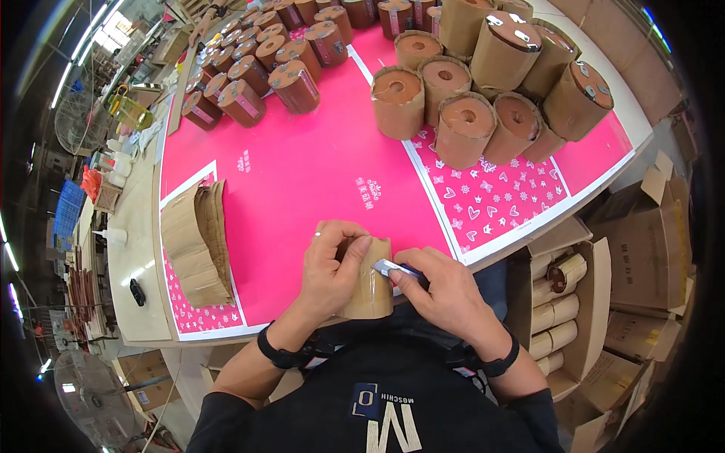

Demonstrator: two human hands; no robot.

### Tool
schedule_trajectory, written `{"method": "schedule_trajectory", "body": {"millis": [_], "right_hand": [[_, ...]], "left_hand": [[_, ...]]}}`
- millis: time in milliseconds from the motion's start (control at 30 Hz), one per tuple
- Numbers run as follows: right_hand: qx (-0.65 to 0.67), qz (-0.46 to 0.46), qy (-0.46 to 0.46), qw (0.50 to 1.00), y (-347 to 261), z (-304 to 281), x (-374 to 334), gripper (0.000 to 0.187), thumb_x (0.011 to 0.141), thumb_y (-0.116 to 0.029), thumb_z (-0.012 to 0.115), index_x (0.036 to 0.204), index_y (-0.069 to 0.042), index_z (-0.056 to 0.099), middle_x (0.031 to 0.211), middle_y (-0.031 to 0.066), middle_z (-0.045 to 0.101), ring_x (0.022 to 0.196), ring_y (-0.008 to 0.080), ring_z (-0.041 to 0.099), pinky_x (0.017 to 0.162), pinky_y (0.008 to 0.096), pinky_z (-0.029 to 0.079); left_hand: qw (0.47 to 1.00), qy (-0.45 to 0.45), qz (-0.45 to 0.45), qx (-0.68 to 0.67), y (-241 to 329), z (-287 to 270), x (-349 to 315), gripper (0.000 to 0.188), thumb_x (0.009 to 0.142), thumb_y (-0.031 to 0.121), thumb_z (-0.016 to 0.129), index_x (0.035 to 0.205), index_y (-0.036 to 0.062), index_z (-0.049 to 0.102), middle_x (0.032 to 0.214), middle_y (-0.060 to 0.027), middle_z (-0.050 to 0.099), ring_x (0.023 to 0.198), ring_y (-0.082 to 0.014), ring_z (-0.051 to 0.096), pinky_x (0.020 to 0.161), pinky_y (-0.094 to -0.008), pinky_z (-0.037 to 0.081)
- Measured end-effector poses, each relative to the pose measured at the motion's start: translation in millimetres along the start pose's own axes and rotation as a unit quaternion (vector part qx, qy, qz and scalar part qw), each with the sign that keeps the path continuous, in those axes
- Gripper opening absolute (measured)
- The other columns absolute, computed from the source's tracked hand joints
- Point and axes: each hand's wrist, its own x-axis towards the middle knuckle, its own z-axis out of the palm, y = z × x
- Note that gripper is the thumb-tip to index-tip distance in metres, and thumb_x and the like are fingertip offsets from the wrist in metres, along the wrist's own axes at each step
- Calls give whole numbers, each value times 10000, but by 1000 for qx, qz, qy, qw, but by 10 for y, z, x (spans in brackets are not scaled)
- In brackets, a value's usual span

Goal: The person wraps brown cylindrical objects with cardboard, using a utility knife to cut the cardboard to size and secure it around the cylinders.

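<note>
At the table's front edge my left hand (326,272) is closed on a tan paper-wrapped cylinder (368,296) with shiny clear tape on its side. Its thumb lies along the upper edge; some of the other fingers are hidden behind. My right hand (445,296) grips a utility knife (387,268), its front end against the cylinder's wrapper near the top right. Whether the blade is out, I cannot tell. To the left lies a stack of folded brown paper sheets (198,245), bowed and standing partly open.
Pink printed sheets (302,174) cover the table. Several paper-wrapped brown cylinders (464,128) are piled at back right; bare brown ones (294,87) stand at back left. An open carton (593,325) of wrapped rolls sits below on the right. A small black object (137,292) lies far left.
</note>
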Motion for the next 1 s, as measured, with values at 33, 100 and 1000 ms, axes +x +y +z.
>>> {"method": "schedule_trajectory", "body": {"millis": [33,100,1000], "right_hand": [[-1,-2,-5,1000,7,-3,-5,217,952,-269,661,1064,-83,679,805,125,623,721,334,648,627,425,512],[-1,-4,-9,1000,12,-15,-10,210,944,-269,670,1048,-87,686,791,120,618,708,326,644,616,420,510],[-32,46,-307,950,-73,-338,-343,389,928,-469,659,1080,-118,728,835,110,651,777,328,674,699,434,538]], "left_hand": [[1000,1,-2,-24,-6,10,5,113,978,125,664,1001,22,626,900,-54,553,765,-128,564,678,-285,461],[1000,-6,1,-9,-8,19,10,99,997,119,643,1023,30,607,891,-15,567,783,-87,538,699,-253,449],[981,-12,-125,-150,177,-93,109,100,1038,136,575,1047,38,556,1004,-7,565,888,-56,486,808,-247,436]]}}
